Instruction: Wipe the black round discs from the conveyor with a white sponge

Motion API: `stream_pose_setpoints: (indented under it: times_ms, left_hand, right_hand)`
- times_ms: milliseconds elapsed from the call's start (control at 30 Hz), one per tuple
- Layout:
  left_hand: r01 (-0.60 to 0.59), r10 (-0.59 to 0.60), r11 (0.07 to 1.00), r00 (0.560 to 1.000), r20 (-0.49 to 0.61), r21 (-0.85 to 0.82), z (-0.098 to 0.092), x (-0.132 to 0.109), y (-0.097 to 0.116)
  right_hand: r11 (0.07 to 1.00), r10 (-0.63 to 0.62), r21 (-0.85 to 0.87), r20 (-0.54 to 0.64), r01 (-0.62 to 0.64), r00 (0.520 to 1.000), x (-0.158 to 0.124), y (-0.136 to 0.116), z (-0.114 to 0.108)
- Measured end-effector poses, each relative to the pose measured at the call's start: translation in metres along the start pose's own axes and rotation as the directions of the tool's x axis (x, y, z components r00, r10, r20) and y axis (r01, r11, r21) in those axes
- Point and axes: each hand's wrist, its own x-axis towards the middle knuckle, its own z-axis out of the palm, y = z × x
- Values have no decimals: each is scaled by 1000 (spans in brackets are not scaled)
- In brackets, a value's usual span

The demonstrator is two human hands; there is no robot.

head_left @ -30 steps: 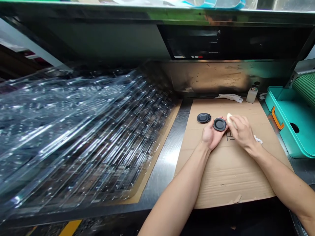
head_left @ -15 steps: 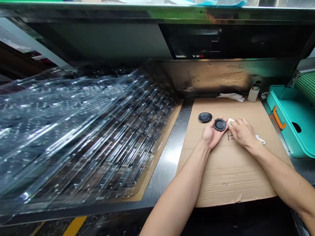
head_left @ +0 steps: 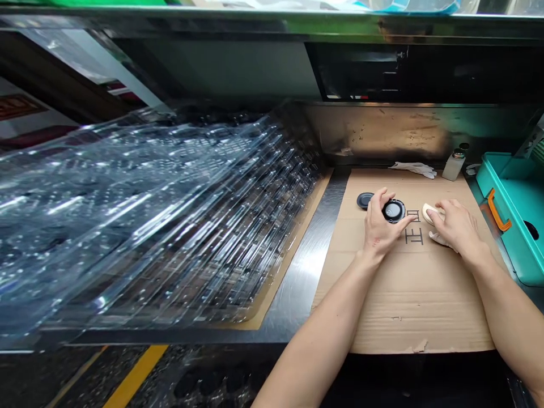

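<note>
- Since the earlier frame, the hands have drawn apart; the left hand point(head_left: 382, 221) has rolled from palm-up to back-up; the dark disc point(head_left: 394, 211) at it now shows a grey centre, apparently turned over; the view has swung left.
- Left fingers: spread in a wide curve, thumb on the near right side, the others on the far left; the disc sits between them, seemingly held by its rim, above the cardboard sheet point(head_left: 399, 294).
- Right hand point(head_left: 457, 224): thumb and fingers closed on a cream pad point(head_left: 427, 213); a white cloth point(head_left: 440, 238) lies beneath the hand.
- Key relation: the pad lies to the right of the disc, apart from it, with a gap of bare cardboard between; the disc is round, without a long axis; the left hand is nearer to it, the right facing it across the gap.
- Surroundings: a second dark disc point(head_left: 364, 200) just left of the left fingers, partly hidden; the counter point(head_left: 304, 263) to the left, bearing clear plastic trays point(head_left: 191, 226).
</note>
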Motion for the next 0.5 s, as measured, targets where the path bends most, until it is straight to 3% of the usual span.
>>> stream_pose_setpoints:
  times_ms: [67,133,233,333,500]
  left_hand:
    - [-165,157,962,986,53,218,-3,1,-4]
    - [-297,276,885,955,111,357,-6,4,-10]
    - [-406,375,804,913,158,435,-10,9,-17]
    - [-455,416,761,889,189,462,-11,10,-19]
    - [-506,459,723,860,220,470,-9,8,-19]
  right_hand:
    - [1000,22,-16,184,-19,983,-1,3,-12]
    - [1000,-15,-15,378,22,926,-2,8,-20]
    - [987,-156,44,497,155,853,-2,14,-21]
    - [955,-296,152,421,255,857,-2,12,-19]
    - [887,-335,345,20,308,942,-3,-5,-21]
